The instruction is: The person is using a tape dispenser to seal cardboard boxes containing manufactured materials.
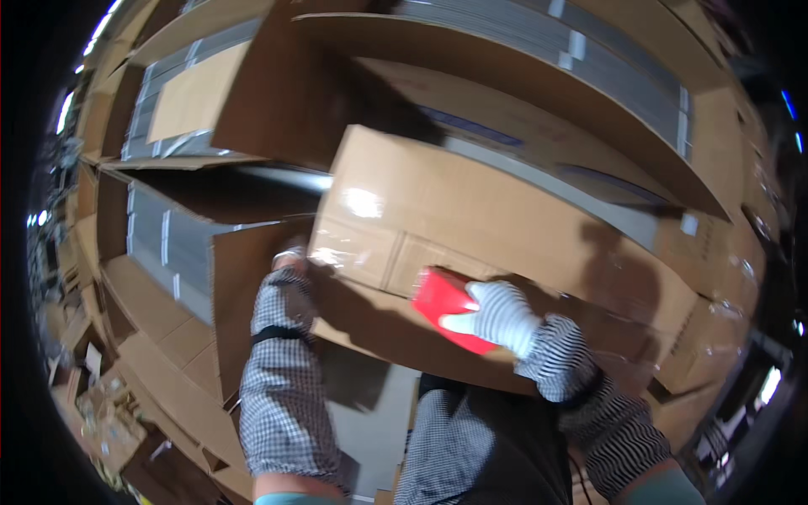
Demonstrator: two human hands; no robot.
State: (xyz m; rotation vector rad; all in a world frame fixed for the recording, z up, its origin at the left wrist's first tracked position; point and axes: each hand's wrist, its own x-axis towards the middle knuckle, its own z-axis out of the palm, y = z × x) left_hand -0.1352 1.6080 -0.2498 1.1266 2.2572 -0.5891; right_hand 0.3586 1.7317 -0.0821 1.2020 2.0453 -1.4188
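Note:
A large brown cardboard box (471,198), tilted across the middle of the view, has shiny clear tape at its left end. My right hand (503,316), in a white and grey striped glove, is closed on a red block-like object (453,307) whose exact kind I cannot make out. The red object lies against the box's near side, by the edge of a flap. At the left end of the box is my left hand (290,259), mostly hidden beyond the wrist, close to the cardboard; its fingers do not show. Checked sleeve covers reach down both forearms.
Behind the box stands a large open carton (555,63) with raised flaps. Open cartons holding stacked grey sheets (172,252) line the left. More taped boxes (715,337) stand at the right. Grey floor (362,404) shows between my left arm and my legs.

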